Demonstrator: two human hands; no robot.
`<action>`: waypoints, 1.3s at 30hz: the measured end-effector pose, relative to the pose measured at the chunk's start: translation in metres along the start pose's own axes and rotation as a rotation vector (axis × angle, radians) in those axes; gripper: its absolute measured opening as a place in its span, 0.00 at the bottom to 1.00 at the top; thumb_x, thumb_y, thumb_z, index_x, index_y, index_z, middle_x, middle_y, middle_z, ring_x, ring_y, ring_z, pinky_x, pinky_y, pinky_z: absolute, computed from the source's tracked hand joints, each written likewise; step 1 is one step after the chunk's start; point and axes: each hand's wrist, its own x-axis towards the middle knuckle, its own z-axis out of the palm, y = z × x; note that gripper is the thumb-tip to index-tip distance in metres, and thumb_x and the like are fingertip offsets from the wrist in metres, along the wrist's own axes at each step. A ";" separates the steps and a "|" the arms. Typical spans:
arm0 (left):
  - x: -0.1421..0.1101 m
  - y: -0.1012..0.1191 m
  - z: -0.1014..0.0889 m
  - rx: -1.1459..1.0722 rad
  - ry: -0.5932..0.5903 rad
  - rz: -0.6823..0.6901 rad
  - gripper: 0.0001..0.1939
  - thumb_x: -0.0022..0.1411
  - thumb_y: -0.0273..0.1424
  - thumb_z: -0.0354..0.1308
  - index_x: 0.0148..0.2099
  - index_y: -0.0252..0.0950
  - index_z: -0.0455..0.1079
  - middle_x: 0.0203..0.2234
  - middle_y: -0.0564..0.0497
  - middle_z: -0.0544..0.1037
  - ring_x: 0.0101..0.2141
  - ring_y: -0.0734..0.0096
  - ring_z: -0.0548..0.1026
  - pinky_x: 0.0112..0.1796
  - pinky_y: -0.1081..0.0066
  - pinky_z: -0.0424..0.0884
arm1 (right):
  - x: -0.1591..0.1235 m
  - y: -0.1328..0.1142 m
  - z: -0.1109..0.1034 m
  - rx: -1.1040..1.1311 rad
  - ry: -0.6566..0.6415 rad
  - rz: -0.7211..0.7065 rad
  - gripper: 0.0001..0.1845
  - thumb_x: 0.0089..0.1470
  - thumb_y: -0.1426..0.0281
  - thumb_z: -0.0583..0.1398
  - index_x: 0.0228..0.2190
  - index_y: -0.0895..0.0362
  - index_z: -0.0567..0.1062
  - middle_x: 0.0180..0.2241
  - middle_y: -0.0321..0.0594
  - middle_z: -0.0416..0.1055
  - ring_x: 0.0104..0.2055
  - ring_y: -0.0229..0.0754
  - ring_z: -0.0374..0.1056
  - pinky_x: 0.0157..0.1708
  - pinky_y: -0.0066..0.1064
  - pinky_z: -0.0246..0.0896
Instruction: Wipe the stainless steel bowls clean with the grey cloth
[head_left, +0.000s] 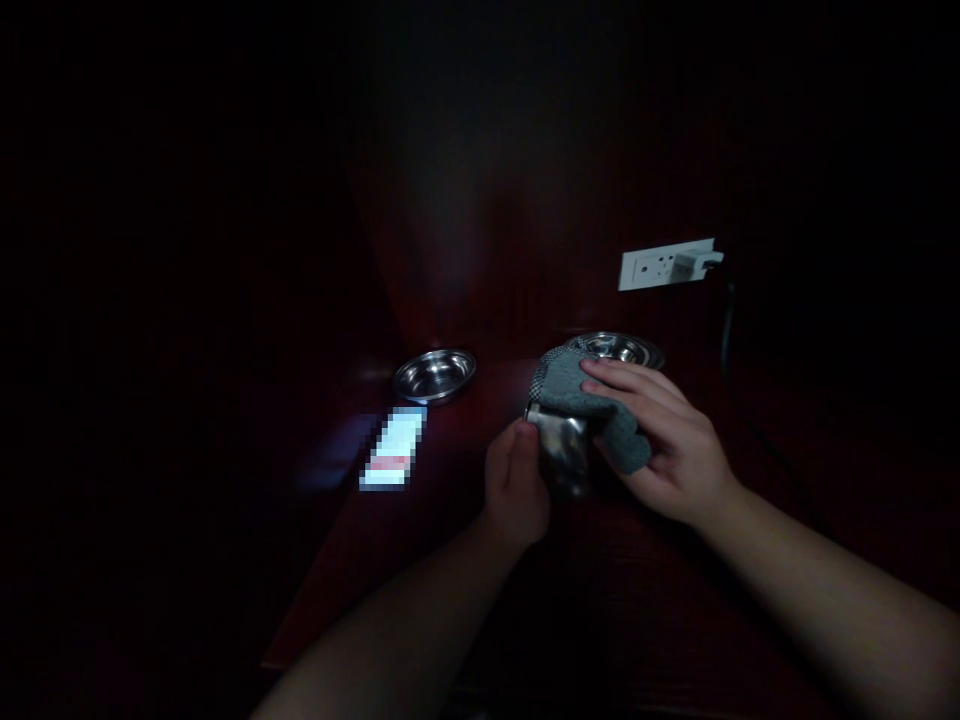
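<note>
My left hand [519,485] grips a shiny steel vessel [564,450] by its near left side, with the thumb up by the rim. Whether the vessel is a cup or a small bowl is hard to tell, as cloth and fingers cover much of it. A grey-green cloth [574,385] with a checked edge is draped over its top and right side. My right hand [667,440] is closed on that cloth, pressing it against the vessel with the fingers reaching across the top.
A shallow steel bowl [435,376] and a lit phone, its screen blurred [394,450], lie to the left. Behind the cloth is a steel dish [619,347]. The dark red wall bears a white socket [667,265] with a plug and hanging cable [727,325]. Surroundings are very dark.
</note>
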 end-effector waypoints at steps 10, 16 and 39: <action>0.003 0.002 0.001 -0.042 0.024 -0.021 0.21 0.68 0.42 0.44 0.38 0.37 0.75 0.29 0.51 0.78 0.28 0.72 0.71 0.34 0.71 0.67 | -0.001 0.001 0.001 -0.005 -0.040 -0.012 0.28 0.48 0.74 0.61 0.54 0.55 0.70 0.57 0.48 0.66 0.60 0.54 0.61 0.58 0.51 0.57; 0.003 0.004 0.005 -0.051 0.033 -0.029 0.20 0.68 0.41 0.44 0.39 0.38 0.75 0.30 0.52 0.78 0.29 0.72 0.72 0.36 0.71 0.68 | -0.001 0.002 -0.001 -0.004 -0.044 -0.031 0.29 0.49 0.74 0.61 0.54 0.54 0.69 0.58 0.48 0.65 0.60 0.55 0.61 0.58 0.53 0.58; 0.006 0.012 0.012 0.008 0.114 -0.089 0.18 0.66 0.39 0.45 0.31 0.37 0.72 0.27 0.50 0.76 0.29 0.69 0.72 0.35 0.69 0.69 | 0.000 0.004 -0.005 0.005 -0.100 -0.034 0.29 0.51 0.70 0.61 0.56 0.48 0.68 0.60 0.43 0.64 0.60 0.57 0.60 0.57 0.56 0.58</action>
